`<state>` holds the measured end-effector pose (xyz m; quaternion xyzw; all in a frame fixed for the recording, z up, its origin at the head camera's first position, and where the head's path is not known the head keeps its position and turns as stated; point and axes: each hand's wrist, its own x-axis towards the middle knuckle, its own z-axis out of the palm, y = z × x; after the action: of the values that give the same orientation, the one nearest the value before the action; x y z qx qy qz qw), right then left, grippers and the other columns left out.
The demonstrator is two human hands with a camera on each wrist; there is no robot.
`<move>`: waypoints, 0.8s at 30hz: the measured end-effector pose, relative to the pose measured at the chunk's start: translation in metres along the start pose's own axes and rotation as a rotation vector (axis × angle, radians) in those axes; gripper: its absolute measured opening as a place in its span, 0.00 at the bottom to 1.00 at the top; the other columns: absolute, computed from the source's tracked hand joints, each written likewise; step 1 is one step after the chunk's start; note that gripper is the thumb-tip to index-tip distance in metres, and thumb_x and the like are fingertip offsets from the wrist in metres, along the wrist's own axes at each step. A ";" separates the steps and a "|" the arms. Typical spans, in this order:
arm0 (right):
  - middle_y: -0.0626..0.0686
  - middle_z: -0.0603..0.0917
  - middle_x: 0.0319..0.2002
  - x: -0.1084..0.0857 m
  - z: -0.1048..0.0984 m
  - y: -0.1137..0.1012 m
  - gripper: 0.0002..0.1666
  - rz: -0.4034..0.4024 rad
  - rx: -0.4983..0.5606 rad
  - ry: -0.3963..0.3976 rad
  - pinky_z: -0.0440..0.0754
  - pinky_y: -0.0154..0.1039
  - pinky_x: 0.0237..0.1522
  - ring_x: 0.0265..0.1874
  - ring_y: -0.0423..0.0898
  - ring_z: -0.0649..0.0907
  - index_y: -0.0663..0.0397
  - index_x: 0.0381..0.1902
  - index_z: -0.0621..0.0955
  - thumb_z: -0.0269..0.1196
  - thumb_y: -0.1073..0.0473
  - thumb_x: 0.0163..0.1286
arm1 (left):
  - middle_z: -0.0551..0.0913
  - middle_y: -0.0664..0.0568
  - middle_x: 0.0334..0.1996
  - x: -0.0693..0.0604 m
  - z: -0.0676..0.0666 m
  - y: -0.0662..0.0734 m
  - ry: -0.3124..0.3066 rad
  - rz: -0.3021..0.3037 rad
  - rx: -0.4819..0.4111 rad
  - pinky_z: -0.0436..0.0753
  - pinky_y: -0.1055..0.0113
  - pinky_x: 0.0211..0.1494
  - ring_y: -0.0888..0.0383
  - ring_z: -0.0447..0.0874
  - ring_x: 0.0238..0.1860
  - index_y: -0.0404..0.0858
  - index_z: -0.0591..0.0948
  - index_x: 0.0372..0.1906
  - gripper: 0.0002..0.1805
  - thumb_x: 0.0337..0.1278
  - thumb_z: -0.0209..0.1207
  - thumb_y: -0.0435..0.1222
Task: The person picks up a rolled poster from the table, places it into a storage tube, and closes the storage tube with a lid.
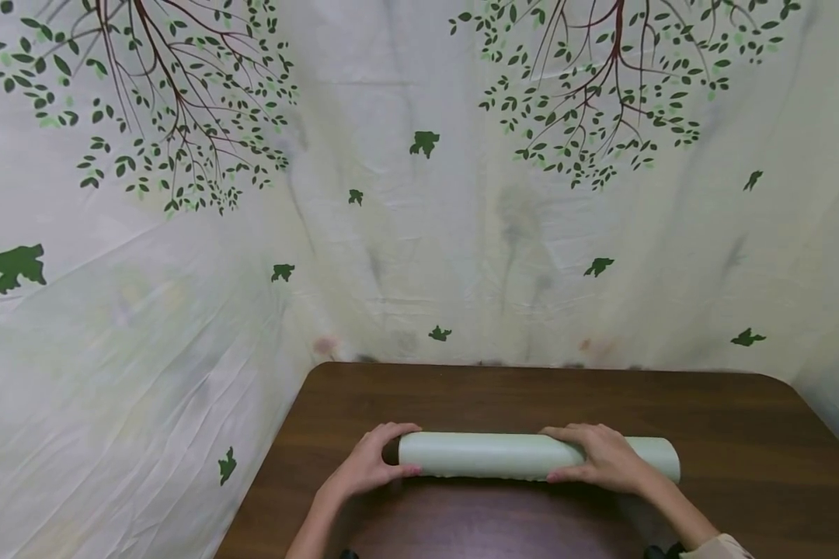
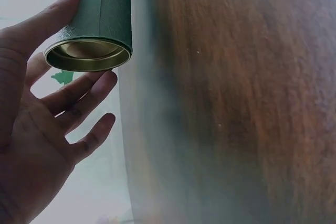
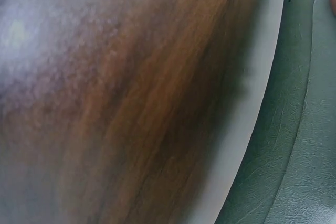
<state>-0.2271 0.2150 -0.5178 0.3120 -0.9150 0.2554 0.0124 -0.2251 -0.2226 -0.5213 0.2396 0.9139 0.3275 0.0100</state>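
Note:
A long pale green tube (image 1: 485, 456) lies crosswise in front of me over the brown table. My left hand (image 1: 367, 462) grips its left end, thumb on the near side and fingers on the far side. In the left wrist view, that end of the tube (image 2: 100, 14) has a recessed, gold-coloured metal rim, and the left hand (image 2: 37, 124) pinches it near there, with the little finger off it. My right hand (image 1: 604, 458) holds the tube right of its middle, fingers over the far side. In the right wrist view only a fingertip shows beside the tube (image 3: 289, 129), which has a lengthwise seam.
The dark wooden table (image 1: 531, 396) has rounded far corners. Behind it and to the left hangs a pale cloth (image 1: 391, 256) printed with branches and green leaves. A light sleeve (image 1: 720, 547) covers the right forearm.

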 end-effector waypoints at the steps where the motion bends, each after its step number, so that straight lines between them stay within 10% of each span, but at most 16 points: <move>1: 0.49 0.89 0.54 0.001 0.001 0.000 0.43 -0.003 0.002 -0.006 0.80 0.37 0.36 0.44 0.45 0.88 0.43 0.67 0.81 0.69 0.28 0.61 | 0.84 0.57 0.61 -0.001 0.000 -0.001 0.000 -0.004 0.004 0.72 0.42 0.65 0.50 0.80 0.62 0.46 0.80 0.66 0.35 0.55 0.73 0.56; 15: 0.60 0.85 0.60 0.004 0.005 -0.001 0.46 0.037 -0.004 -0.061 0.83 0.63 0.45 0.54 0.64 0.85 0.44 0.69 0.79 0.69 0.27 0.59 | 0.81 0.55 0.65 -0.003 0.003 -0.006 -0.035 -0.029 -0.028 0.72 0.38 0.66 0.47 0.78 0.66 0.46 0.77 0.69 0.38 0.56 0.72 0.57; 24: 0.55 0.86 0.59 0.003 0.004 -0.008 0.49 0.036 -0.079 -0.054 0.81 0.61 0.48 0.56 0.59 0.84 0.41 0.70 0.78 0.69 0.24 0.57 | 0.76 0.49 0.70 -0.006 0.003 -0.006 -0.108 -0.070 -0.073 0.73 0.38 0.68 0.42 0.73 0.71 0.45 0.70 0.76 0.44 0.58 0.70 0.59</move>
<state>-0.2248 0.2062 -0.5171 0.3015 -0.9299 0.2106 -0.0048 -0.2217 -0.2271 -0.5281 0.2245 0.9073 0.3466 0.0796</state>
